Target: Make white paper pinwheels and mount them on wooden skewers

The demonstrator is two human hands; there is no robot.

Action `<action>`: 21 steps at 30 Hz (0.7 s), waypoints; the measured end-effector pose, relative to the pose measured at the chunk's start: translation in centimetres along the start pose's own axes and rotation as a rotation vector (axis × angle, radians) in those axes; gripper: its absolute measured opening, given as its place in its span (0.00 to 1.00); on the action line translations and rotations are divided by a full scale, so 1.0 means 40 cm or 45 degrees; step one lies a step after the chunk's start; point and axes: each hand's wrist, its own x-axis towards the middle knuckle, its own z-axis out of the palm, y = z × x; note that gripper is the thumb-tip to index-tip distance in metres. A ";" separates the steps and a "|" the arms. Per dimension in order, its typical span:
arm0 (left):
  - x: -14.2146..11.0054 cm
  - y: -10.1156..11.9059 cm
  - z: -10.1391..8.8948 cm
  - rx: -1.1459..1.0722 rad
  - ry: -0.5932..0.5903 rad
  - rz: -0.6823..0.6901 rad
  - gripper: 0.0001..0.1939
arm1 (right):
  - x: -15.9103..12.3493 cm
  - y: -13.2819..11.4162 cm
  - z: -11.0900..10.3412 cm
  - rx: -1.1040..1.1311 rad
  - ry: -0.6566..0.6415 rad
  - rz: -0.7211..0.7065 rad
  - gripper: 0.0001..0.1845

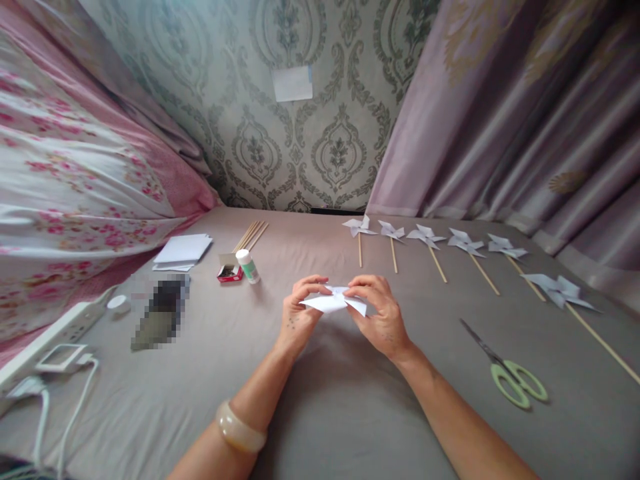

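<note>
Both my hands hold a folded white paper piece [334, 302] above the grey sheet, in the middle of the view. My left hand [299, 315] pinches its left side, fingers curled over the top. My right hand [377, 315] pinches its right side, thumb under the paper's point. A pale bangle [239, 430] sits on my left wrist. Several finished white paper pinwheels on wooden sticks [425, 237] lie in a row to the right, beyond my hands. Green-handled scissors [510, 377] lie to the right of my right forearm.
A small glue bottle [247, 265] and a red box [229, 270] stand left of my hands, with wooden sticks [253, 235] and a stack of white paper [183, 252] behind. A power strip [55, 333] with cables lies far left. Floral bedding and curtains border the surface.
</note>
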 end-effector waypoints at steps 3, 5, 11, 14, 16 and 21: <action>0.001 -0.002 -0.002 -0.021 0.006 -0.008 0.06 | 0.001 0.006 0.000 -0.075 -0.011 -0.044 0.10; 0.001 0.000 -0.001 -0.016 0.006 -0.012 0.05 | 0.002 0.009 -0.001 -0.094 -0.020 -0.064 0.09; -0.002 0.000 0.002 0.007 -0.043 0.004 0.05 | 0.002 0.006 -0.003 -0.067 -0.103 -0.004 0.07; -0.001 -0.008 0.003 0.063 -0.054 -0.044 0.07 | -0.001 0.002 0.007 0.058 -0.114 0.200 0.05; 0.001 -0.011 0.005 0.096 -0.064 -0.132 0.10 | -0.003 0.001 0.019 0.219 -0.051 0.508 0.03; 0.003 -0.003 0.014 -0.234 -0.087 -0.388 0.16 | -0.005 -0.002 0.043 0.867 0.170 1.337 0.18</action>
